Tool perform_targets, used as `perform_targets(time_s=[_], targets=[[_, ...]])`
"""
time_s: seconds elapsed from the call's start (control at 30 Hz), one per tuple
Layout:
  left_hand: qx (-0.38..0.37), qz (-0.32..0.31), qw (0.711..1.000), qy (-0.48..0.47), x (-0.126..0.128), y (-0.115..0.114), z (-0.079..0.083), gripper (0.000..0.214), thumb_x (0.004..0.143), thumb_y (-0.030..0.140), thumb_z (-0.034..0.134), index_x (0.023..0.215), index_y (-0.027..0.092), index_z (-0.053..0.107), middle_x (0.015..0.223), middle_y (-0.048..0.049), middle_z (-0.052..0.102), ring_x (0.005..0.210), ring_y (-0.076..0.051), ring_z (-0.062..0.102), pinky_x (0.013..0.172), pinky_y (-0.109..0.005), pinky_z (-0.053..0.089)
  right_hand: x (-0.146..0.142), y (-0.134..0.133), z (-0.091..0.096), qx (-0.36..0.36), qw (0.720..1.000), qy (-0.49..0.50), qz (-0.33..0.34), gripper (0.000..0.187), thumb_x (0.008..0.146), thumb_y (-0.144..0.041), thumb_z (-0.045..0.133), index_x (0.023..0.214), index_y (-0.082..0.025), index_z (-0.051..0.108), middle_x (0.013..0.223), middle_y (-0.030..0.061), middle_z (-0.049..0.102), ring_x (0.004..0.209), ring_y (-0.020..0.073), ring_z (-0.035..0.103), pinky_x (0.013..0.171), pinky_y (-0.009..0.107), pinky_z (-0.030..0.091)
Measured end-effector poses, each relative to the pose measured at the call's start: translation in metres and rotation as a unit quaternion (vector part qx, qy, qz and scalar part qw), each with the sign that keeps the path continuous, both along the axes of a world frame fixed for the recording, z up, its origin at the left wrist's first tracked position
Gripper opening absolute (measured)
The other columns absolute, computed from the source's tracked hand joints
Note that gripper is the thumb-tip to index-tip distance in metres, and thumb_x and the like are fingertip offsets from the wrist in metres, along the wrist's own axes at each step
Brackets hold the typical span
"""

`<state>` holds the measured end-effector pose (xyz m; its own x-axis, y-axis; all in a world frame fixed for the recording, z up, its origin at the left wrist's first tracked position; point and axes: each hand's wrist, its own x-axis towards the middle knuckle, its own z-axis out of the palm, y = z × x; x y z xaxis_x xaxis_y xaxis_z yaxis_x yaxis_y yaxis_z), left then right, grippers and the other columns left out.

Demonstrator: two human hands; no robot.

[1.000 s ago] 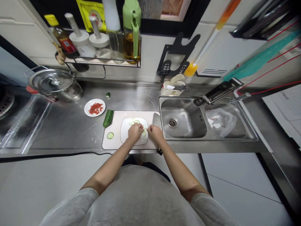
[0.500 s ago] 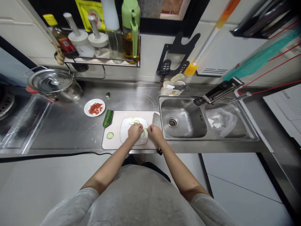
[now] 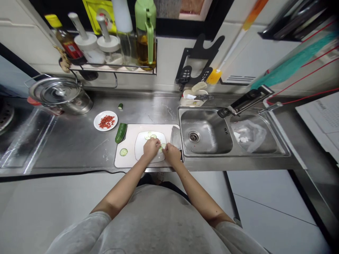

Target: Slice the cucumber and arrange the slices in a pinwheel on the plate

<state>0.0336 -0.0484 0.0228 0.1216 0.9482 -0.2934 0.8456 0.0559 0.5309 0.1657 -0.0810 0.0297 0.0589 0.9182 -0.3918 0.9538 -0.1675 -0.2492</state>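
Note:
A white square plate (image 3: 140, 151) lies on the pale cutting board (image 3: 123, 163), with several thin cucumber slices (image 3: 153, 136) along its far side. Over the plate's middle is my left hand (image 3: 151, 148), fingertips pinched together; what they hold is too small to make out. My right hand (image 3: 172, 153) is closed at the plate's right side, its fingertips on a cucumber slice (image 3: 163, 145). Beyond that hand a cleaver (image 3: 176, 137) rests on the board, its handle partly covered by the wrist. One larger slice (image 3: 123, 152) sits at the board's left, near a cut cucumber (image 3: 121, 132).
A small plate of chopped red pieces (image 3: 97, 124) and a cucumber end (image 3: 120, 106) are on the steel counter. A lidded pot (image 3: 76, 102) stands at back left. On the right, the double sink (image 3: 209, 148) holds a plastic bag (image 3: 255, 135). Bottles fill the rack (image 3: 127, 69) above.
My right hand has moved slightly left and nearer to me, bringing its fingertips down toward the plate. The left hand stays almost in place. The camera view has shifted a little.

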Motion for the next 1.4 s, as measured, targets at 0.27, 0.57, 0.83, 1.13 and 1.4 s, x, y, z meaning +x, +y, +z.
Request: perform_targets(time_s=[0.27,0.57,0.83,1.13,1.4], targets=[[0.016,-0.007,1.000,0.003,0.000,-0.001,-0.005,0.011,0.086,0.027,0.054,0.086,0.023,0.064,0.097,-0.0044,0.062,0.093,-0.020,0.054,0.072,-0.028,0.038,0.003,-0.003,-0.003,0.026,0.999,0.027,-0.010,0.017,0.092,-0.038,0.048,0.091,-0.022,0.056,0.089,0.0034,0.065,0.083,0.0167,0.058,0.063,0.025,0.028],[0.012,0.011,1.000,-0.027,-0.001,-0.001,-0.007,0.011,0.086,0.028,0.056,0.086,0.022,0.065,0.096,-0.0038,0.063,0.092,-0.019,0.056,0.072,-0.028,0.039,0.017,-0.001,-0.005,0.071,0.994,0.049,-0.072,0.020,0.092,-0.038,0.045,0.097,-0.022,0.056,0.082,0.0012,0.063,0.074,0.0154,0.054,0.059,0.025,0.023],[0.031,0.035,0.997,-0.063,-0.007,-0.003,-0.001,0.011,0.084,0.024,0.055,0.087,0.021,0.066,0.094,-0.0034,0.065,0.087,-0.018,0.058,0.071,-0.027,0.041,0.003,-0.008,-0.010,0.082,0.995,0.047,-0.041,0.018,0.088,-0.039,0.053,0.094,-0.022,0.055,0.080,0.0004,0.061,0.076,0.0161,0.053,0.058,0.026,0.019],[0.110,0.148,0.977,-0.105,-0.094,-0.034,0.014,0.021,0.081,0.035,0.057,0.091,0.020,0.068,0.083,-0.0013,0.066,0.066,-0.013,0.054,0.067,-0.025,0.041,0.013,-0.011,-0.003,0.135,0.985,0.088,-0.060,0.018,0.089,-0.036,0.046,0.087,-0.021,0.057,0.071,-0.0006,0.058,0.067,0.0148,0.049,0.058,0.025,0.022],[0.079,0.274,0.958,-0.036,-0.172,-0.068,0.005,0.026,0.079,0.040,0.057,0.093,0.021,0.069,0.077,0.0002,0.066,0.064,-0.013,0.055,0.064,-0.024,0.040,0.029,-0.021,0.001,0.152,0.973,0.135,-0.105,0.024,0.085,-0.037,0.043,0.083,-0.020,0.060,0.063,-0.0013,0.054,0.060,0.0142,0.046,0.057,0.024,0.027]])
